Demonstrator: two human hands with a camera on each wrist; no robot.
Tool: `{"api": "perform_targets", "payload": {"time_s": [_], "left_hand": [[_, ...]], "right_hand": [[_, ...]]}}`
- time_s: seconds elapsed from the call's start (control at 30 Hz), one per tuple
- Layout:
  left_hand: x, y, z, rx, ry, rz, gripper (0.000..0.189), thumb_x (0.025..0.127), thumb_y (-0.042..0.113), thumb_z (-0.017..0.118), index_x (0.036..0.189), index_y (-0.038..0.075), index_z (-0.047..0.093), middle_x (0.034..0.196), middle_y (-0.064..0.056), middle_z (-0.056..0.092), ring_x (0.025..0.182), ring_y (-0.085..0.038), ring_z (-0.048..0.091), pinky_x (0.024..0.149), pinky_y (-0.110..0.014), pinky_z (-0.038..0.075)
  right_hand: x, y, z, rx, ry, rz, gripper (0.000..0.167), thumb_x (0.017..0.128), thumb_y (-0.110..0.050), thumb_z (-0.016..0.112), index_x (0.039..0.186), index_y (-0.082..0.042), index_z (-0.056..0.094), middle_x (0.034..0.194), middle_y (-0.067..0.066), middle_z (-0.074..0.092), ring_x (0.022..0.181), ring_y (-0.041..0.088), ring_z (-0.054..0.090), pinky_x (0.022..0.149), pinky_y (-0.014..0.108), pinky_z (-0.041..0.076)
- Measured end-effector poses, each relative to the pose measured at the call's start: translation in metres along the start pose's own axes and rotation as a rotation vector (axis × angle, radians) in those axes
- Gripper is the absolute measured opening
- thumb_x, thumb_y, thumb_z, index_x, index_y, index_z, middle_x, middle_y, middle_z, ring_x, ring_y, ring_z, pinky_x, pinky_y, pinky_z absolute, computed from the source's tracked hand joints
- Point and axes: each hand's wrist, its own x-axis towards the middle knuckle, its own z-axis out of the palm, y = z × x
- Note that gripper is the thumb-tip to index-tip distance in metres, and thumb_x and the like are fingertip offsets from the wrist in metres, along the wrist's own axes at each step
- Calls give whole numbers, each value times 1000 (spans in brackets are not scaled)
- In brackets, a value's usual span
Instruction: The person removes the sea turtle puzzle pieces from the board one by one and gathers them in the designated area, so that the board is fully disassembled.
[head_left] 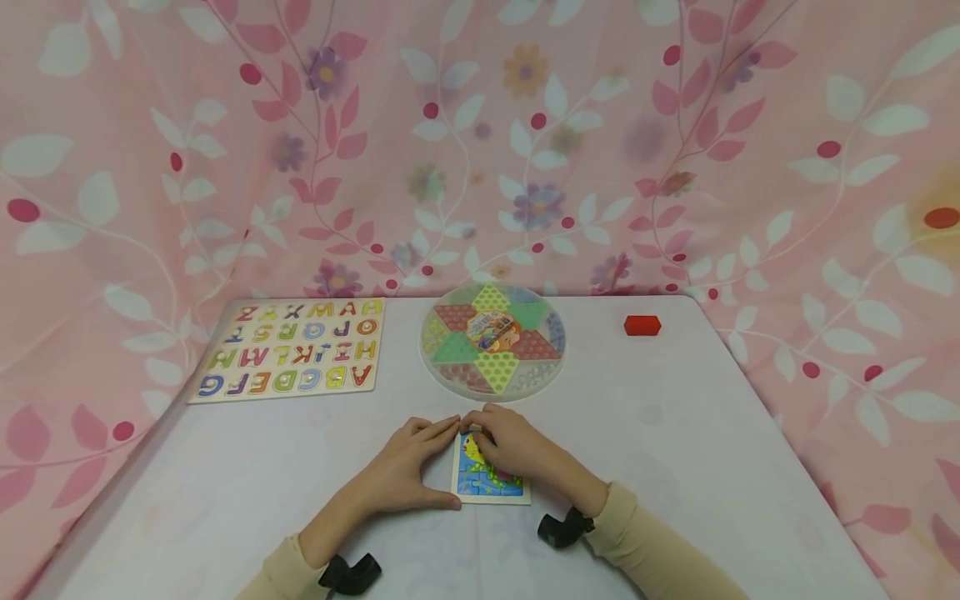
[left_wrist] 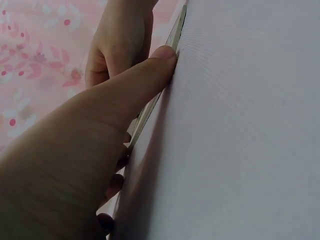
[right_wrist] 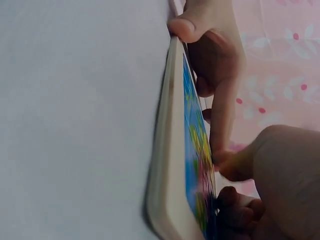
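A small jigsaw puzzle (head_left: 489,483) with a blue, yellow and green picture lies in a pale frame near the table's front middle. My left hand (head_left: 401,471) spans its left side, thumb at the near corner and fairly straight fingers by the far corner. In the left wrist view the thumb (left_wrist: 155,70) presses the frame's edge. Bent over the puzzle's upper right part is my right hand (head_left: 517,442), covering some of the picture. The right wrist view has its thumb (right_wrist: 240,162) and bent fingers at the picture's surface; whether they pinch a piece is hidden.
Behind the puzzle lies a round Chinese checkers board (head_left: 517,383) with coloured triangles. An alphabet board (head_left: 288,346) is at the back left, a small red block (head_left: 642,326) at the back right. A pink floral curtain (head_left: 480,167) hangs behind the white-covered table (head_left: 675,467).
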Motion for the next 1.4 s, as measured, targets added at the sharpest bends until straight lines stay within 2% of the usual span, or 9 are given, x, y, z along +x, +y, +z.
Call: {"api": "perform_targets", "payload": {"time_s": [0.13,0.33,0.7,0.83,1.07,1.27,1.4], "left_hand": [[-1,0,0,-2,6,6,113,75,74,84,165,23,39,169,9,39,127,-12,44,103,-47,44],[0,0,2,-3,2,4,114,75,76,82,165,22,39,170,12,36,126,-10,43,103,-45,44],[0,3,0,-4,-3,1,113,75,75,83,166,24,39,170,12,37,126,-10,43,103,-46,42],[0,2,0,3,2,1,114,74,75,83,166,25,38,169,12,37,125,-10,43,103,-46,42],[1,1,0,8,-4,-2,113,74,75,83,165,24,40,169,10,39,126,-11,43,104,-47,42],[0,0,1,15,1,-7,113,73,76,83,164,21,43,168,9,41,127,-12,43,104,-48,43],[0,0,1,19,1,4,113,74,77,82,163,16,45,168,7,41,129,-13,44,105,-49,42]], "right_hand": [[3,-4,5,-36,9,44,30,101,-3,53,120,-16,72,97,-2,63,73,9,50,73,28,47],[5,-2,9,-44,29,59,26,100,-4,53,113,-18,70,86,-6,54,64,9,45,64,26,40],[5,-2,5,27,16,79,26,91,-6,60,111,-20,67,82,-6,50,63,9,43,62,26,36],[4,-1,3,58,14,70,26,90,-7,62,112,-21,66,83,-4,52,66,10,45,64,28,37],[3,6,0,86,7,28,26,89,-12,70,114,-21,67,101,-4,58,78,11,50,73,31,43],[2,13,-4,145,-15,-51,27,95,-13,74,120,-17,67,103,-5,61,77,7,49,72,25,44],[0,17,-8,195,-46,-58,28,97,-16,76,122,-14,65,98,-4,60,74,6,48,71,25,43]]}}
